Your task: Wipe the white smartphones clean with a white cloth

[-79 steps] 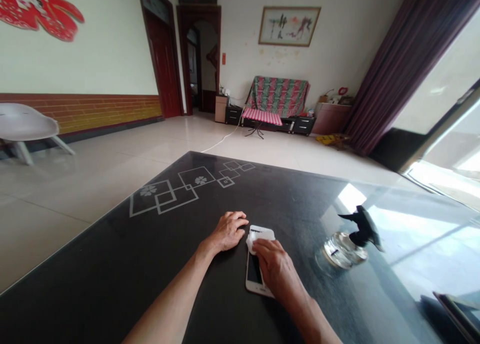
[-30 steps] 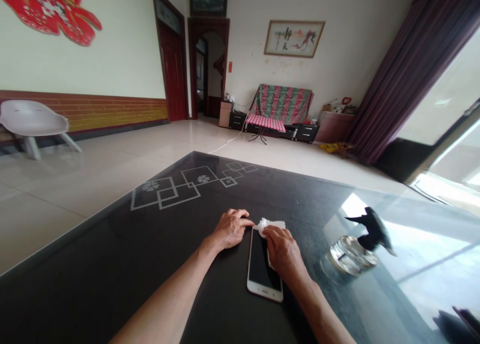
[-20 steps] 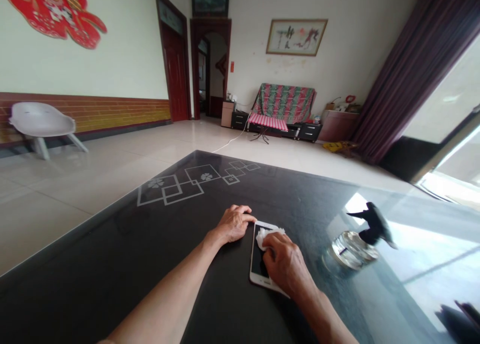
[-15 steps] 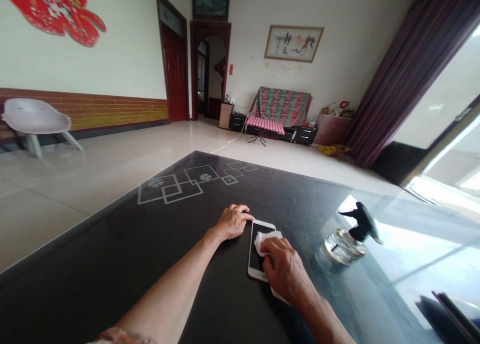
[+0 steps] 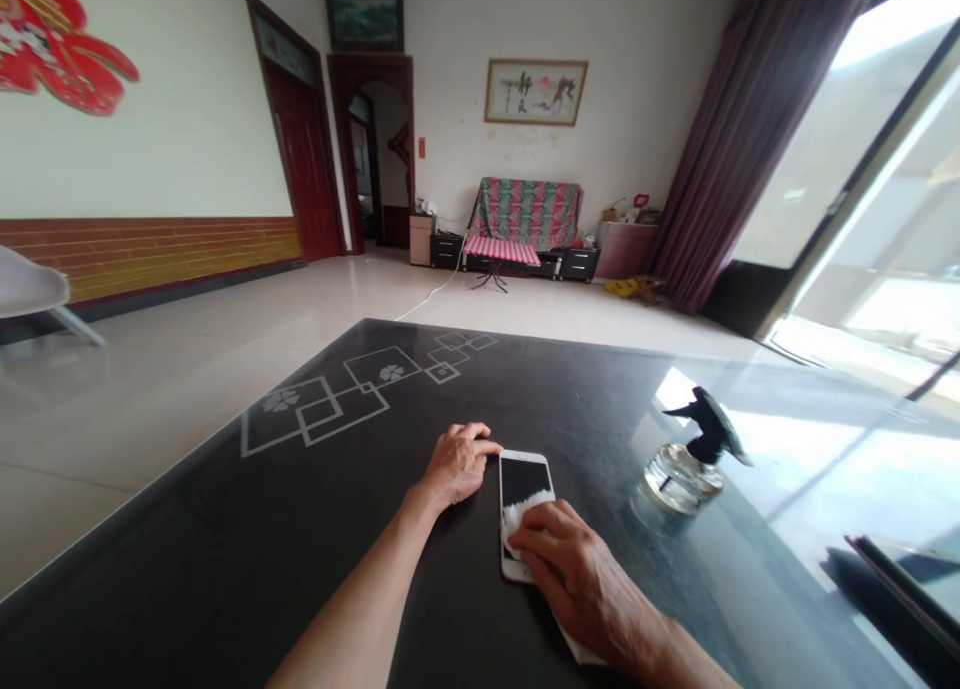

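The phone (image 5: 525, 481) lies face up on the dark table (image 5: 352, 589) in your head view, partly under your right hand (image 5: 577, 569), which sits at its four o'clock. That hand's thumb and fingers are pinched on a white tissue (image 5: 516, 517) over the lower screen. Your left hand (image 5: 456, 466), at ten o'clock, has its fingers loosely apart, index tip at the phone's upper corner. Near three o'clock stands a spray bottle (image 5: 679, 477).

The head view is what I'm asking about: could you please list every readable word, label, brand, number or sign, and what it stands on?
Nothing can be read with certainty.
Framed picture: dark brushed characters, too small and blurred to read.
Small red strip: any writing too small to read.
Spray bottle: a dark mark, not legible.
Phone: no brand or number legible.
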`<state>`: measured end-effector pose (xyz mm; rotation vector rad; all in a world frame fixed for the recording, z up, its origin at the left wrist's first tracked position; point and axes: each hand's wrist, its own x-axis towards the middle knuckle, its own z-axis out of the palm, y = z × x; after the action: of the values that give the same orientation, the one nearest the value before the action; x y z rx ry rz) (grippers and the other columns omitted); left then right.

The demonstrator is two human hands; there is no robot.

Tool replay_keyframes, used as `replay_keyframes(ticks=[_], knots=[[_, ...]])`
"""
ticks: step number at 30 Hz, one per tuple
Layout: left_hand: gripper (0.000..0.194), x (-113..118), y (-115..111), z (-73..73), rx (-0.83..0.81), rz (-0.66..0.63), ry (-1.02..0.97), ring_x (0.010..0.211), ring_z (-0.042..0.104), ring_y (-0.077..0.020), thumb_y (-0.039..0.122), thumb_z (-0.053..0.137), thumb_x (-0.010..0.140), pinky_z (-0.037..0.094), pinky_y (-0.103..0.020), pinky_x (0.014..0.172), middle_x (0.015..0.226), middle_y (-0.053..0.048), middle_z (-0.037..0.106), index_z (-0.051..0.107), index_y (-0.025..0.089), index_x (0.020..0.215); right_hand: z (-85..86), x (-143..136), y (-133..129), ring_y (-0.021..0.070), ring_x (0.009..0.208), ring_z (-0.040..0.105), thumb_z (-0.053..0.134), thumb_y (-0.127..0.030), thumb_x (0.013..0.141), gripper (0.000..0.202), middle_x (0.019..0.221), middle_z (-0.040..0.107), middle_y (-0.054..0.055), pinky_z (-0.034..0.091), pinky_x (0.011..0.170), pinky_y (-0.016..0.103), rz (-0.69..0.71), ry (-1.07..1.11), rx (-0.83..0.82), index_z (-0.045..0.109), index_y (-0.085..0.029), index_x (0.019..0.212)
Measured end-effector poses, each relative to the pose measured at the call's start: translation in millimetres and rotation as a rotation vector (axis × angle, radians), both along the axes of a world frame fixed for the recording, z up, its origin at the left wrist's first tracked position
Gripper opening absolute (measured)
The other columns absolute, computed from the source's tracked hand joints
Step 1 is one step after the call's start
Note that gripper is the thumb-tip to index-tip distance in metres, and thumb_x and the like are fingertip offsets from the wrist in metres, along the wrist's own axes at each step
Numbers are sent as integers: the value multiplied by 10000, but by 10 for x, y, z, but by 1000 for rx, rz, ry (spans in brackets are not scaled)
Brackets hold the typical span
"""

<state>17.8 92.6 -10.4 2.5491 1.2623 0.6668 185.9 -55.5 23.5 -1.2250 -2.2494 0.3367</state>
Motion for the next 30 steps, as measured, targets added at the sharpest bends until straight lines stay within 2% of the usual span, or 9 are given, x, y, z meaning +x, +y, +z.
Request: replay_keyframes(ticks=[12,20,30], knots=[[365,18,1,29,-22,27,-24,1080,530,-210,86,496,811,440,-362,977,1223,21,610,726,303,992,-73,32,518,174,896,532,451,-173,933,237,929,605,56,440,848,310,-41,-71,124,684,-205,952],[350,15,21,-14,-28,32,-66,1078,532,-212,76,509,787,436,-360,991,1225,12,615,704,260,1012,-117,64,797,166,855,543,461,-161,925,240,886,601,56,436,833,306,-101,-112,207,697,-198,943],[357,21,32,-20,-23,55,-68,1090,540,-221,73,511,774,425,-363,1012,1225,-2,616,687,242,1035,-175,6,1054,149,819,558,478,-160,916,232,848,604,42,417,810,277,-186,-151,211,706,-201,908]])
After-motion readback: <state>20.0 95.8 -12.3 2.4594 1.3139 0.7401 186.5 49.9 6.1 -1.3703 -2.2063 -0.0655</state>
